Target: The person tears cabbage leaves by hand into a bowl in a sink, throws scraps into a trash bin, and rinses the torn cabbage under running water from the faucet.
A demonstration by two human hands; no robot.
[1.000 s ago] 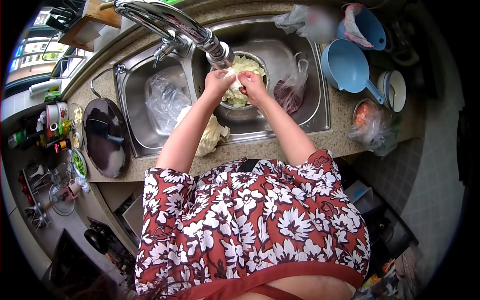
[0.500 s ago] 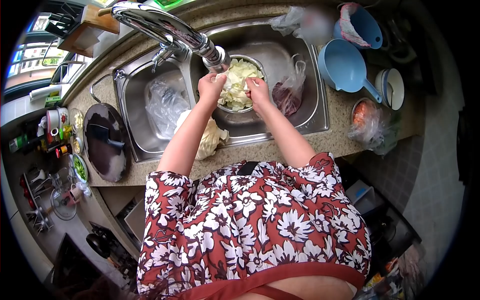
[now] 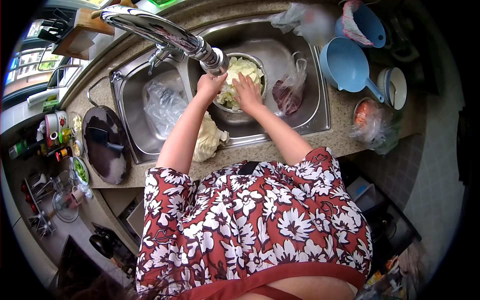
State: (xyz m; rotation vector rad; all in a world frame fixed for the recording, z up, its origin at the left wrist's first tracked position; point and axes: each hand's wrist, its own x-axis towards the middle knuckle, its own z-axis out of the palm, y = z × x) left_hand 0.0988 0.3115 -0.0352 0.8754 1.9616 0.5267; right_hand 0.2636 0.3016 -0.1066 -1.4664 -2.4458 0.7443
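A metal bowl (image 3: 264, 85) of torn pale cabbage leaves (image 3: 243, 67) sits in the right sink basin. My right hand (image 3: 248, 95) lies on the leaves, fingers stretched out and spread. At the bowl's left side is my left hand (image 3: 210, 86), just below the faucet head (image 3: 215, 61); its fingers are mostly hidden, so their grip does not show. The rest of a cabbage (image 3: 209, 140) rests on the front sink edge beside my left forearm. Right of the bowl lies a clear plastic bag with dark reddish contents (image 3: 288, 94).
Crumpled clear plastic (image 3: 162, 107) fills part of the left basin (image 3: 131, 95). A dark round pan lid or board (image 3: 102, 160) leans left. Blue strainers (image 3: 345, 65), a white bowl (image 3: 392, 87) and a bagged bowl of orange food (image 3: 365, 115) stand right. The faucet arches overhead.
My right hand has gone from pinching a leaf to lying spread on the cabbage. My left hand has shifted slightly left, off the leaves, toward the bowl's side.
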